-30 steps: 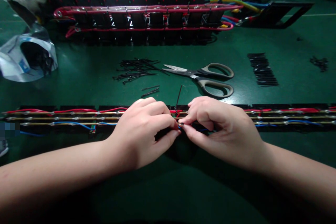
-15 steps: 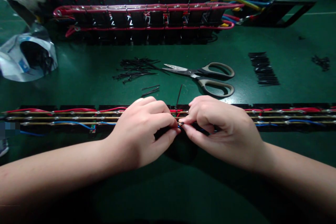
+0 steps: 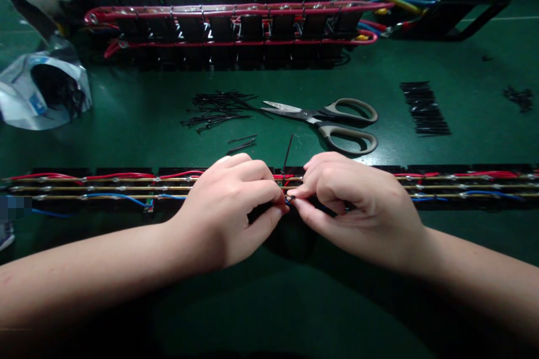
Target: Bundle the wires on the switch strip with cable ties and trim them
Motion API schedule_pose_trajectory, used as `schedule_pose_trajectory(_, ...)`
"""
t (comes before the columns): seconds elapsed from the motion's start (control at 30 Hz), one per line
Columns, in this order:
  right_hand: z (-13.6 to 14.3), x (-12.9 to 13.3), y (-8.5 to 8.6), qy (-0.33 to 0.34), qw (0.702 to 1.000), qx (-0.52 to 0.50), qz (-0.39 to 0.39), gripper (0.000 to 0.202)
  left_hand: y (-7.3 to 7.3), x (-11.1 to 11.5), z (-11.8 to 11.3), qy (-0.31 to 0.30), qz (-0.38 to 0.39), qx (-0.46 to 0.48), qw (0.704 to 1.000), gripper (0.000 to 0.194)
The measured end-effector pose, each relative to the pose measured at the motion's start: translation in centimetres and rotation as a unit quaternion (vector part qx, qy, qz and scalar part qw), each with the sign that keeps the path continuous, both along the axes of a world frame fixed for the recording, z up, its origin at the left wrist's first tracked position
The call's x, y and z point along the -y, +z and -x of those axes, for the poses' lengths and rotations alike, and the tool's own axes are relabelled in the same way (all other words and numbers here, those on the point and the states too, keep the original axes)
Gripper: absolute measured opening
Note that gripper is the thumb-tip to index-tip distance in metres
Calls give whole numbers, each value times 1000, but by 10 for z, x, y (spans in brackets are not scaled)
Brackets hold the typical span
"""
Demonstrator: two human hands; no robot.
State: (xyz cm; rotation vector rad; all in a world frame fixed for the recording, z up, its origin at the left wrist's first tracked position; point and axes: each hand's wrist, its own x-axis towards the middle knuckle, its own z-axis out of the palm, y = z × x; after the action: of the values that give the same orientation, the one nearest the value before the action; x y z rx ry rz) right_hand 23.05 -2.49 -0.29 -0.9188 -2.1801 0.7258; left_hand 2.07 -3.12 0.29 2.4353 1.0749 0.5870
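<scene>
Fingertips of left hand (image 3: 227, 207) and right hand (image 3: 357, 207) pinching half-hidden cable tie (image 3: 288, 152), wired strip (image 3: 105, 188) beneath.

Both hands' grip hides the cable tie (image 3: 287, 158) head.

Scissors (image 3: 332, 120) (blades shut), loose cable ties (image 3: 219, 109).

- Two hands on show: left hand (image 3: 227, 207), right hand (image 3: 357, 207).
- One pair of scissors (image 3: 328, 120).
- One long wired strip (image 3: 105, 188) up front.
- One silver bag (image 3: 42, 90).
- Two heaps of black cable ties: loose pile (image 3: 219, 109), neat stack (image 3: 423, 109).
</scene>
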Motion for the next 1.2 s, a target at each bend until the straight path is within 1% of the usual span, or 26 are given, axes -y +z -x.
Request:
schedule_pose_trajectory(0.2, -1, 0, -2, 10, 999, -4, -31, 43, 0, 1, 0, -8, 2, 8, 1000, 17)
schedule_pose_trajectory(0.5, 1, -1, 0, 31, 998, 4, -63, 43, -1, 1, -1, -1, -4, 22, 1000, 16)
schedule_pose_trajectory(0.93, -3, 0, -2, 57, 994, 14, -87, 36, -3, 2, -2, 17, -15, 23, 999, 12)
schedule_pose_trajectory(1.2, -3, 0, -4, 66, 987, 37, -141, 28, -3, 3, -3, 16, -43, 5, 999, 13)
